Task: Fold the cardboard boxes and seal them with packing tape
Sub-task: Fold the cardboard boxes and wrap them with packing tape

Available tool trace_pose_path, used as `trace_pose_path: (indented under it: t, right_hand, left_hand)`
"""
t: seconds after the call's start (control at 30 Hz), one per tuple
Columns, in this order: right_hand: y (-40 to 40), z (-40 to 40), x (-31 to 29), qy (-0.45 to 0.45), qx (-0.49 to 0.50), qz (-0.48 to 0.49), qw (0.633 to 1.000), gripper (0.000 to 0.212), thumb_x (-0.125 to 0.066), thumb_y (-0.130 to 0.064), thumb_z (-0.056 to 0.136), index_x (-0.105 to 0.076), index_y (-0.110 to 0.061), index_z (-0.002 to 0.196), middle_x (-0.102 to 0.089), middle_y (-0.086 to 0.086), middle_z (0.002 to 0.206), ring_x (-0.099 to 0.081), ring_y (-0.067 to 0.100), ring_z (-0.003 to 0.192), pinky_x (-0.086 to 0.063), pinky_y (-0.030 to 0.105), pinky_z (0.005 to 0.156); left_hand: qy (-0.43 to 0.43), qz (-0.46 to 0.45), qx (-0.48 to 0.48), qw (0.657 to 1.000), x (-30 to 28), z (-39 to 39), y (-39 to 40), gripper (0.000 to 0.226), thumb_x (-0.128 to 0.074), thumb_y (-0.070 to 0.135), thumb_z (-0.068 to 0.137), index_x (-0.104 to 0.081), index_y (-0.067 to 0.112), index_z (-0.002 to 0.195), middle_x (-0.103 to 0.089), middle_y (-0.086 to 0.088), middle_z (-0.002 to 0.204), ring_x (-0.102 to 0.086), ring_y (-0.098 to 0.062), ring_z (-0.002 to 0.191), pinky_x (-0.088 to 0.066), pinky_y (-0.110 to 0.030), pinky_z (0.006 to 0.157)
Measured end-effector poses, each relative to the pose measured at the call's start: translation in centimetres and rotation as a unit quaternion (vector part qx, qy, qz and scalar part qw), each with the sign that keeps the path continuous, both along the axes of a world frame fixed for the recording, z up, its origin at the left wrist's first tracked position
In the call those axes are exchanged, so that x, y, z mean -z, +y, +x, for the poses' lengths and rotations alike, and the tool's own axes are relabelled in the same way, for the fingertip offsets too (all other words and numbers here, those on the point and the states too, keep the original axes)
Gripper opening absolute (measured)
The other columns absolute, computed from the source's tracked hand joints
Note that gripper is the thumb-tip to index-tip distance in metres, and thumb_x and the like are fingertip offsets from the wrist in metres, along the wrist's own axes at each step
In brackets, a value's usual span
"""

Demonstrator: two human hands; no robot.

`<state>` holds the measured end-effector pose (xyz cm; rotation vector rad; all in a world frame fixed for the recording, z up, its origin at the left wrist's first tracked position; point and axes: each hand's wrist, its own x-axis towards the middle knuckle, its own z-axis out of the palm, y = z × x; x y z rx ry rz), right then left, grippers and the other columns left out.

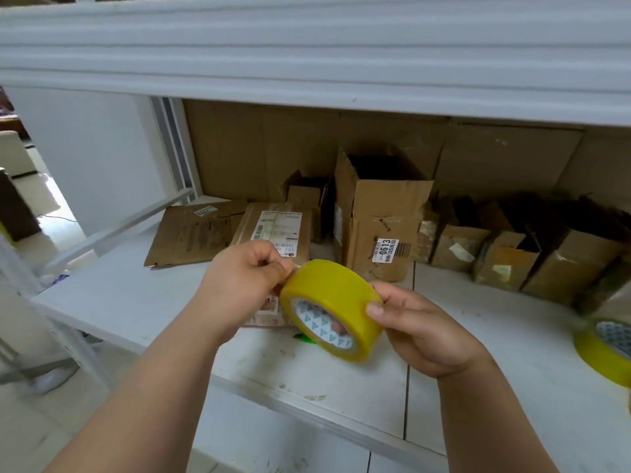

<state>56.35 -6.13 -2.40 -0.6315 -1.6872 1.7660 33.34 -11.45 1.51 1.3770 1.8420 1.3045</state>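
Tape roll (pixel 333 308), yellow, sits mid-frame above the white worktop (pixel 478 353): right hand (pixel 420 329) fingers curl around its rim, left hand (pixel 246 278) fingers pinch its loose end. Behind, a sealed box (pixel 273 230) lies flat; an open box (pixel 379 216) stands upright.

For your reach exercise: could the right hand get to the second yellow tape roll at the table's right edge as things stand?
Probably not at once: the right hand holds the yellow tape roll. Once freed, bare table leaves the way open to the second roll.
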Motion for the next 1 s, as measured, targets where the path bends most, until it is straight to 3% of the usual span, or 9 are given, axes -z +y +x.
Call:
trace_pose_path:
  t: [0.13, 0.27, 0.37, 0.5, 0.57, 0.67, 0.8, 0.93, 1.0]
  right_hand:
    - [0.6, -1.5, -0.8, 0.003, -0.034, 0.006, 0.999, 0.056, -0.06, -0.012, 0.071, -0.052, 0.017, 0.118, -0.061, 0.022, 0.1, -0.057, 0.032, 0.094, -0.041, 0.039, 0.085]
    - [1.2, -2.3, -1.7, -0.024, -0.037, 0.038, 0.998, 0.041, -0.07, -0.019, 0.068, -0.064, 0.001, 0.103, -0.066, 0.012, 0.089, -0.061, 0.024, 0.084, -0.045, 0.033, 0.074]
    - [1.6, -2.4, -2.0, -0.023, -0.046, 0.04, 0.998, 0.046, -0.076, -0.031, 0.062, -0.067, -0.005, 0.1, -0.068, 0.012, 0.089, -0.063, 0.024, 0.084, -0.046, 0.034, 0.075]
    - [2.5, -2.2, -2.1, -0.028, -0.057, 0.047, 0.997, 0.039, -0.068, -0.013, 0.068, -0.065, 0.004, 0.103, -0.067, 0.019, 0.091, -0.062, 0.032, 0.085, -0.043, 0.038, 0.079]
    - [3.1, -1.4, -2.0, -0.022, -0.04, 0.039, 0.998, 0.036, -0.064, -0.014, 0.069, -0.068, 0.004, 0.1, -0.068, 0.021, 0.088, -0.062, 0.032, 0.082, -0.044, 0.036, 0.076]
    - [3.8, -0.3, -2.1, -0.001, -0.008, 0.005, 1.0, 0.032, -0.067, -0.022, 0.07, -0.076, -0.003, 0.094, -0.071, 0.02, 0.087, -0.067, 0.029, 0.078, -0.052, 0.033, 0.073]
    - [4.7, -0.4, -2.9, -0.002, 0.059, 0.02, 0.998, 0.013, -0.077, -0.02, 0.069, -0.078, -0.014, 0.081, -0.069, 0.008, 0.075, -0.064, 0.023, 0.071, -0.052, 0.03, 0.067]
    - [5.5, -1.3, -4.2, -0.045, 0.123, 0.066, 0.989, 0.015, -0.072, -0.037, 0.061, -0.077, -0.028, 0.072, -0.07, 0.0, 0.07, -0.067, 0.016, 0.066, -0.053, 0.026, 0.062]
    - [5.9, -1.8, -4.5, -0.076, 0.136, 0.085, 0.984, 0.02, -0.073, -0.044, 0.056, -0.077, -0.032, 0.072, -0.072, -0.001, 0.073, -0.07, 0.017, 0.068, -0.055, 0.032, 0.066]
  left_hand:
    - [-0.065, 0.006, -0.037, 0.997, 0.0, -1.2, -1.1, 0.025, -0.064, 0.012, 0.094, -0.064, 0.012, 0.069, -0.069, -0.002, 0.064, -0.064, -0.016, 0.059, -0.053, -0.032, 0.057]
    - [-0.109, 0.055, -0.082, 0.989, -0.7, -2.8, -2.2, 0.028, -0.063, 0.01, 0.095, -0.061, 0.013, 0.067, -0.072, -0.007, 0.068, -0.07, -0.018, 0.062, -0.052, -0.029, 0.053]
    - [-0.118, 0.072, -0.104, 0.985, -1.4, -3.7, -2.8, 0.022, -0.064, 0.011, 0.094, -0.061, 0.009, 0.072, -0.072, -0.006, 0.068, -0.072, -0.018, 0.065, -0.05, -0.028, 0.055]
    - [-0.126, 0.089, -0.136, 0.979, -1.9, -4.2, -3.2, 0.021, -0.063, 0.011, 0.095, -0.06, 0.007, 0.074, -0.07, -0.007, 0.065, -0.071, -0.019, 0.062, -0.053, -0.029, 0.057]
    - [-0.141, 0.107, -0.172, 0.969, -2.4, -5.3, -3.5, 0.023, -0.063, 0.01, 0.094, -0.059, 0.009, 0.072, -0.067, -0.003, 0.062, -0.068, -0.015, 0.056, -0.055, -0.029, 0.057]
    - [-0.18, 0.116, -0.194, 0.957, -3.0, -7.2, -3.8, 0.021, -0.063, 0.01, 0.095, -0.059, 0.008, 0.074, -0.067, -0.02, 0.077, -0.069, -0.026, 0.067, -0.054, -0.03, 0.058]
    - [-0.197, 0.094, -0.209, 0.953, -2.0, -7.8, -2.6, 0.015, -0.063, 0.008, 0.094, -0.061, 0.007, 0.079, -0.07, -0.009, 0.069, -0.072, -0.021, 0.064, -0.053, -0.027, 0.054]
    - [-0.193, 0.072, -0.225, 0.952, -0.4, -8.1, -1.2, 0.014, -0.064, 0.009, 0.093, -0.063, 0.006, 0.079, -0.071, -0.012, 0.074, -0.073, -0.021, 0.063, -0.053, -0.032, 0.059]
    - [-0.185, 0.065, -0.237, 0.951, 0.2, -8.3, -0.6, 0.016, -0.064, 0.009, 0.092, -0.064, 0.005, 0.077, -0.072, -0.013, 0.078, -0.073, -0.021, 0.062, -0.053, -0.033, 0.061]
